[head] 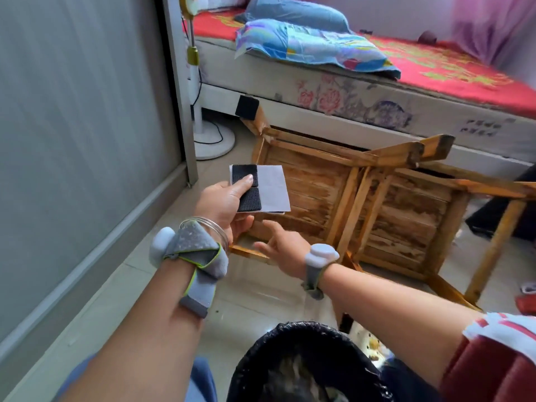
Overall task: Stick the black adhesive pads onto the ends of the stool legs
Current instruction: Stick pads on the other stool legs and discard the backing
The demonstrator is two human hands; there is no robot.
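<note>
Two black pads (250, 200) sit on the sheet (274, 187) the left hand (223, 204) pinches, the right hand (285, 248) is spread open, and the stool (391, 204) lies tipped so its leg ends (442, 142) show.

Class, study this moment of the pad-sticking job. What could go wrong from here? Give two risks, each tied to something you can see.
1. The bare leg end of the stool looks dark and grimy, so a pad may bond poorly there.
2. The left hand grips the backing sheet with its thumb on the upper black pad; peeling with the open right hand could crease or drop it.
</note>
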